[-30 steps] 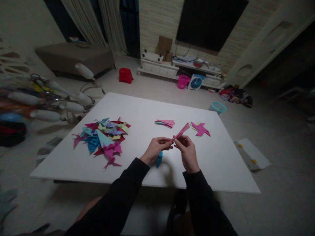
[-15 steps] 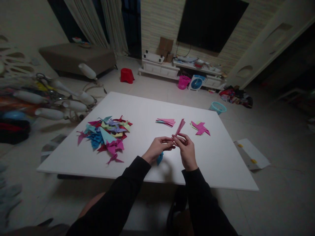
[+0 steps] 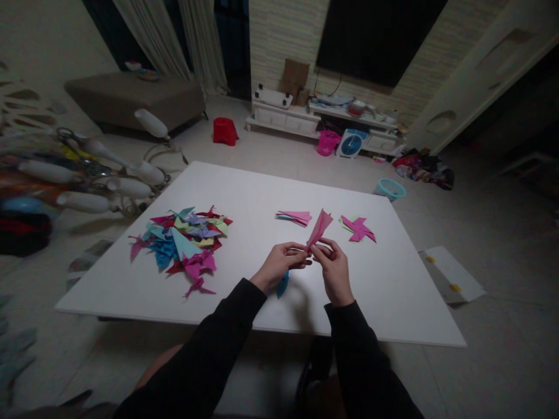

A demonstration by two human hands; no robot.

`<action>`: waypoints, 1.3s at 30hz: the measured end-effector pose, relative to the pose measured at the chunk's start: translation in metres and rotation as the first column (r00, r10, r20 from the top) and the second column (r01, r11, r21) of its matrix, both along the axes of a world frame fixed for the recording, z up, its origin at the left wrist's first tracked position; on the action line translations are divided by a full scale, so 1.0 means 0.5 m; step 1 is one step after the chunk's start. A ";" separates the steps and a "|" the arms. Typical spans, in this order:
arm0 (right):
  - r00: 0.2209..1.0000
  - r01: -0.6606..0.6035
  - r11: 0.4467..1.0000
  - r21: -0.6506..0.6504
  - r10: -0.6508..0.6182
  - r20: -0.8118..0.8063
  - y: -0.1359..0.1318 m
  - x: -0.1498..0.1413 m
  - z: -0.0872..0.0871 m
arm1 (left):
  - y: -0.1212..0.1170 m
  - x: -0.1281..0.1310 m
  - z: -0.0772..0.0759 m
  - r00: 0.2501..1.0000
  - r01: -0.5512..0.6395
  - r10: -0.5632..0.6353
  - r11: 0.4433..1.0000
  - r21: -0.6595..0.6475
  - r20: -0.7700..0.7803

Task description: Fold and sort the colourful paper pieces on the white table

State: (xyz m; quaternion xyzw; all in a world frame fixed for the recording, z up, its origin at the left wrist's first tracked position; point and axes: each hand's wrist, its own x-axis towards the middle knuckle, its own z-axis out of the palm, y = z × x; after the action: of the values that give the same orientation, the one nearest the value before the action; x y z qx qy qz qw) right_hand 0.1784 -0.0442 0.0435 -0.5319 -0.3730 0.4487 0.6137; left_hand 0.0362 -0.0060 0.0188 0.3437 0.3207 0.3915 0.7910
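Note:
My left hand (image 3: 279,266) and my right hand (image 3: 334,269) meet above the near middle of the white table (image 3: 244,192). Both pinch the lower end of a folded pink paper (image 3: 318,227) that points up and away. A blue paper piece (image 3: 282,285) lies on the table under my left wrist. Left of my hands lies a heap of folded coloured papers (image 3: 183,241). Beyond my hands rest a small stack of pink folded sheets (image 3: 294,217) and a pink pinwheel-shaped fold (image 3: 358,228).
On the floor lie a white sheet (image 3: 452,274) at the right, a teal basket (image 3: 388,189), a red stool (image 3: 224,131) and a pink bin (image 3: 327,142). A lamp with white arms (image 3: 109,186) sits at the left. A low TV shelf (image 3: 323,119) stands at the back.
The pink paper has swung from leaning right to pointing more upright, and it looks slightly wider open. My hands stay together in the same place.

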 end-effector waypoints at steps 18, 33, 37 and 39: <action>0.999 0.043 0.999 0.025 -0.044 0.033 -0.023 -0.003 0.012 | -0.030 0.000 0.011 0.999 -0.036 0.036 0.999 -0.020 -0.005; 0.995 0.095 0.995 0.025 -0.096 0.036 -0.007 -0.006 0.002 | -0.011 0.002 0.008 1.000 -0.015 0.015 1.000 -0.013 -0.004; 0.996 0.086 0.996 0.029 -0.087 0.035 -0.013 -0.009 0.006 | -0.018 0.002 0.011 1.000 -0.010 0.010 1.000 -0.008 -0.003; 0.996 0.079 0.997 0.025 -0.080 0.036 -0.017 -0.011 0.007 | -0.022 0.002 0.011 1.000 -0.018 0.018 1.000 -0.001 -0.009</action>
State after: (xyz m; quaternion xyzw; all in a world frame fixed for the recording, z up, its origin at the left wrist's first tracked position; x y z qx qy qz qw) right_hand 0.1729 -0.0528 0.0471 -0.5474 -0.3681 0.4097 0.6301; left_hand 0.0372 -0.0171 0.0245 0.3423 0.3276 0.3967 0.7862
